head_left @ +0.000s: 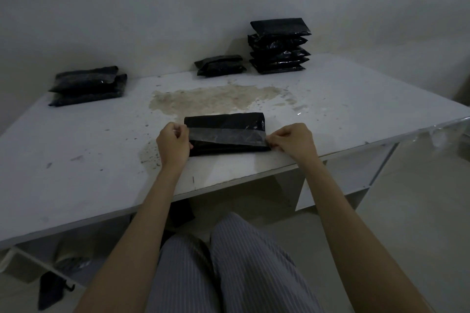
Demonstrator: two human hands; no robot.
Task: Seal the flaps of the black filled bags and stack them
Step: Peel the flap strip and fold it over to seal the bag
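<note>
Head view: white desk [330, 114], worn, brown stain at centre. Glossy black bag [223, 122] lies flat at frame centre near front edge, pale adhesive strip [226, 136] across flap. Left hand [173, 143] pinches strip's left end; right hand [292, 141] pinches right end. Tall stack [278, 46] upper right, short stack [220, 65] beside it, low pile [87, 85] upper left.

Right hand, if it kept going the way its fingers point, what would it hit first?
The right hand points left along the bag it pinches, so probably the left hand at the other end.

Ten black bags [225, 133], two hands [173, 143].
</note>
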